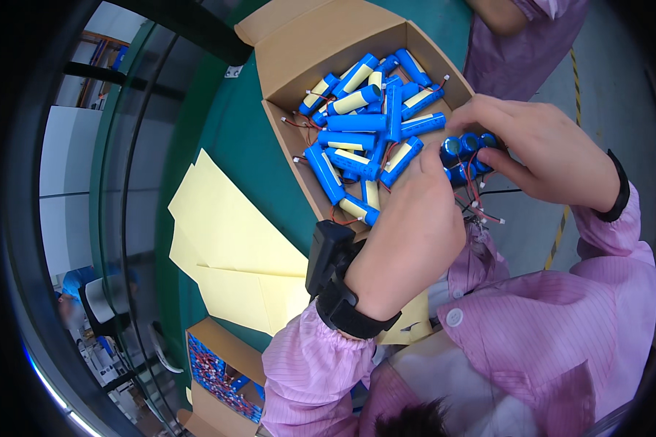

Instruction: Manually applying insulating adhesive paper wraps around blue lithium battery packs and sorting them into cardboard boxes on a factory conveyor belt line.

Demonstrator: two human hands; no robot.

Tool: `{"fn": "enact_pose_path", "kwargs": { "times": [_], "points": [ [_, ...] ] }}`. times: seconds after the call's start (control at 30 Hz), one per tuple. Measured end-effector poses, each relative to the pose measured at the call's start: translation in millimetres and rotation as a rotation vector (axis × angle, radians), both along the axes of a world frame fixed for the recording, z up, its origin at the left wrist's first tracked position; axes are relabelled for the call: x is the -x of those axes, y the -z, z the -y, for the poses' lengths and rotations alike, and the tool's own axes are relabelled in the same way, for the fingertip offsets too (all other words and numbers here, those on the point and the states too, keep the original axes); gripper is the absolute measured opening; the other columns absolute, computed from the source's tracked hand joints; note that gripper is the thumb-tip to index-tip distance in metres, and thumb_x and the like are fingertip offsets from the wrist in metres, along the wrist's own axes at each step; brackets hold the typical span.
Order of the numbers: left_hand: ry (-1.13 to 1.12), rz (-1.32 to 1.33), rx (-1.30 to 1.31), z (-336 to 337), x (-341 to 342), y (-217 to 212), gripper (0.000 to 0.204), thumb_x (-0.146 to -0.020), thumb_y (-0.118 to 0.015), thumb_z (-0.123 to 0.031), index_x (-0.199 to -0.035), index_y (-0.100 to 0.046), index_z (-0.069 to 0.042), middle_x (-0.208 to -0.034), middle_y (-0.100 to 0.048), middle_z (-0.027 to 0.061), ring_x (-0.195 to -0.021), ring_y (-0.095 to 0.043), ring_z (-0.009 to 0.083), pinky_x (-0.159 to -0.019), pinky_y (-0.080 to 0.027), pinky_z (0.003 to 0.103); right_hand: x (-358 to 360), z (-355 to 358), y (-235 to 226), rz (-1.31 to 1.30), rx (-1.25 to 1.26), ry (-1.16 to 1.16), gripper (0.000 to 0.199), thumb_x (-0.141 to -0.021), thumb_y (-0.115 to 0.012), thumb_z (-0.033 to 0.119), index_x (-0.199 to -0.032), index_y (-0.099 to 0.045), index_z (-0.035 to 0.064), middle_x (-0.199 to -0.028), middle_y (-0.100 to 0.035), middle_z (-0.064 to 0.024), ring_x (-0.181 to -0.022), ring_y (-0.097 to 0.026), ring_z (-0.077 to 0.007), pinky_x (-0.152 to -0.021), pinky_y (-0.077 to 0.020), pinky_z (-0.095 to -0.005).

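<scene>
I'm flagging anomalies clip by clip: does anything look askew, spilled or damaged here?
Mildly odd: in the open cardboard box, blue cylinders lie jumbled at different angles, some across others, unlike the grouped cylinders at the right hand. No spill or clear damage shows.

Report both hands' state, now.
Left hand: at the blue cells; grip partly hidden, cannot be told.
Right hand: closed, holding the blue cells.

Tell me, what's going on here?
Someone's right hand holds a bundle of blue cylinders with thin wires, and the left hand is close at its left side. Next to the hands, an open cardboard box holds many loose blue cylinders. Yellow sheets lie on the green table, near a smaller box of blue pieces.
</scene>
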State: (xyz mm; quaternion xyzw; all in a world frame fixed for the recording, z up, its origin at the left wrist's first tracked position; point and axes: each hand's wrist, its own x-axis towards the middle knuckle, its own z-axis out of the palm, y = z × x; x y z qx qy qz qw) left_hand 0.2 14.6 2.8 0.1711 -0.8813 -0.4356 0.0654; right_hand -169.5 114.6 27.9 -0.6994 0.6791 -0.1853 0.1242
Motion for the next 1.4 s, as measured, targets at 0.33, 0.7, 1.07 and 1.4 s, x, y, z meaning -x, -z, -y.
{"fn": "enact_pose_path", "kwargs": {
  "times": [0.33,0.7,1.07,1.4],
  "points": [
    [0.014,0.088,-0.059,0.3,-2.2,2.6,0.051,-0.077,-0.052,0.002,-0.124,-0.037,0.011,-0.084,-0.058,0.0287,-0.081,-0.058,0.0440,-0.069,-0.046,0.048,6.8,1.6,0.4,0.031,0.010,-0.094,0.028,-0.077,-0.058,0.001,-0.103,-0.059,0.0068,-0.088,-0.059,-0.0105,-0.081,-0.059,-0.0315,-0.069,-0.0469,-0.0394],
    [-0.035,-0.046,0.109,-4.2,0.0,7.8,0.060,-0.079,-0.058,-0.002,-0.133,-0.034,0.008,-0.108,-0.052,0.0256,-0.097,-0.054,0.0425,-0.081,-0.045,0.043,14.8,3.6,3.7,0.071,-0.016,-0.099,0.021,-0.082,-0.057,0.004,-0.102,-0.062,0.0040,-0.086,-0.063,-0.0133,-0.082,-0.060,-0.0328,-0.070,-0.0472,-0.0389],
    [-0.074,-0.129,0.283,-9.3,-30.0,-8.1,0.063,-0.077,-0.052,0.000,-0.133,-0.028,0.016,-0.121,-0.046,0.0311,-0.109,-0.050,0.0405,-0.092,-0.042,0.044,7.4,7.6,-3.8,0.202,0.001,-0.001,0.021,-0.087,-0.059,0.012,-0.103,-0.064,-0.0005,-0.088,-0.065,-0.0161,-0.077,-0.064,-0.0294,-0.069,-0.0493,-0.0343],
    [-1.033,-0.112,-0.141,-52.0,-197.7,-38.8,0.040,-0.087,-0.053,-0.002,-0.125,-0.046,0.005,-0.127,-0.050,0.0165,-0.108,-0.053,0.0236,-0.086,-0.045,0.035,-72.5,-10.4,-61.4,0.344,0.058,-0.628,0.027,-0.086,-0.059,0.017,-0.109,-0.057,0.0014,-0.099,-0.059,-0.0111,-0.079,-0.059,-0.0214,-0.068,-0.0481,-0.0305]
  ]
}}
